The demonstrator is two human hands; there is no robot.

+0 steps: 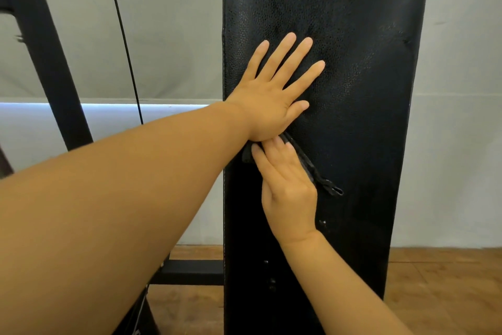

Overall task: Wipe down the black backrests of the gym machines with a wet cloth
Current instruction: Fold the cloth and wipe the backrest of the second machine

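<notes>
Nearest the camera, the right hand (289, 188) reaches up from the lower right and lies flat on the black backrest (353, 122), its fingers (267, 160) straight and close together, pressing a dark cloth (308, 166) against the padding. The cloth is mostly hidden under that hand, with a folded edge and a small loop sticking out to its right. Just above, the left hand (274, 90) comes in from the left across the frame and rests palm-down on the backrest, its fingers (293, 54) spread wide and straight; the heel of this hand touches the right hand's fingertips and the top of the cloth. The backrest stands upright and fills the middle of the view. Behind it are a black machine frame (51, 63) at the left, a wooden floor (448, 294) and a grey wall (173, 35).
</notes>
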